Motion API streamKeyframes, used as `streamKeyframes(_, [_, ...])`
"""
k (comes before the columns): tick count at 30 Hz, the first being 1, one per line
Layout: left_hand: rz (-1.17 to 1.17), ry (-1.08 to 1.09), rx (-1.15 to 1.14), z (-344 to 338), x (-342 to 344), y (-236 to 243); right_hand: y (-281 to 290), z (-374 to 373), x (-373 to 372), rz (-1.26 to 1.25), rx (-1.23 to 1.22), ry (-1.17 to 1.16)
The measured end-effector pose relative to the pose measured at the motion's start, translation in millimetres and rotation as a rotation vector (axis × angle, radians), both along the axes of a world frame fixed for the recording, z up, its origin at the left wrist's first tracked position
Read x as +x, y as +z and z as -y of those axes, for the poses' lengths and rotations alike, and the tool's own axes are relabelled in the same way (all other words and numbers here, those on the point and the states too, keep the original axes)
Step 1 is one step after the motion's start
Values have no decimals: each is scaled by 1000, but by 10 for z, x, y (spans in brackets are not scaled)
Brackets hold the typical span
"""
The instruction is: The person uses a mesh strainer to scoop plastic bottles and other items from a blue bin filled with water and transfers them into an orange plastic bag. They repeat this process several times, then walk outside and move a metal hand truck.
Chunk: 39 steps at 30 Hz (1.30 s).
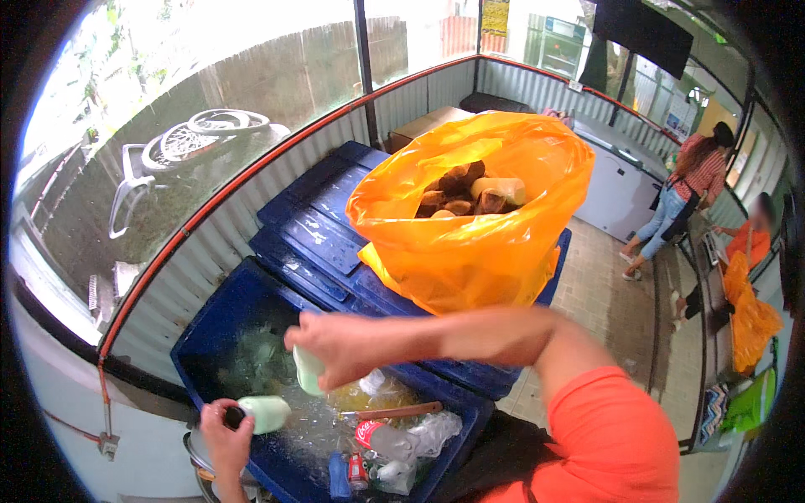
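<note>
My left hand point(225, 442) grips a pale green bottle point(270, 413) by its dark cap end, the bottle lying sideways over the near left part of the bin. My right hand point(335, 345) is closed around a second pale green bottle point(309, 373), which points down toward the water. Both are over an open blue bin point(205, 331) of water with what looks like ice. Inside, a wooden handle point(398, 411), a clear bottle with a red label point(390, 439), a red can point(358, 471) and clear plastic point(436, 432) sit at the near right.
A large orange plastic bag point(470, 268), holding several brown-topped bottles point(499, 189), stands on the bin's blue lid point(314, 189). Corrugated wall panels point(243, 210) run behind. A white chest freezer point(616, 180), a standing person point(692, 180) and a seated person point(746, 239) are at right.
</note>
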<state>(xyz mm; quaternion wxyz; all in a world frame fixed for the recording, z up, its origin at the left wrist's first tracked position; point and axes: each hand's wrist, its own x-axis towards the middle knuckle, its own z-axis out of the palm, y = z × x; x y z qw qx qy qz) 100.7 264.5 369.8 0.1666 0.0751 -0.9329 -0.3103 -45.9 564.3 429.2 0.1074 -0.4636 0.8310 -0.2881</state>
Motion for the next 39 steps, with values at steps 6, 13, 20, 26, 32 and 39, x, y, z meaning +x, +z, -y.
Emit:
streamKeyframes(6, [-314, 13, 203, -939, -378, 1385, 1667, -1763, -668, -468, -260, 19])
streamKeyframes(13, [-440, -73, 239, -2602, -1507, 2253, 1872, -3411, -1560, -665, -28, -140])
streamKeyframes(20, [-255, -273, 49, -3943, -2213, 2028, 1438, -4141, -1979, -537, 104, -254])
streamKeyframes(26, [-300, -533, -555, -4612, -2467, 1454, 906, -4117, -2037, -673, 32, -121])
streamKeyframes(32, [-238, -811, -761, -4985, -2435, 816, 440, -4251, -2032, -655, 191, 113])
streamKeyframes(39, [-275, -593, -558, -4537, -2092, 1138, 968, -4728, -1978, -532, 180, -115])
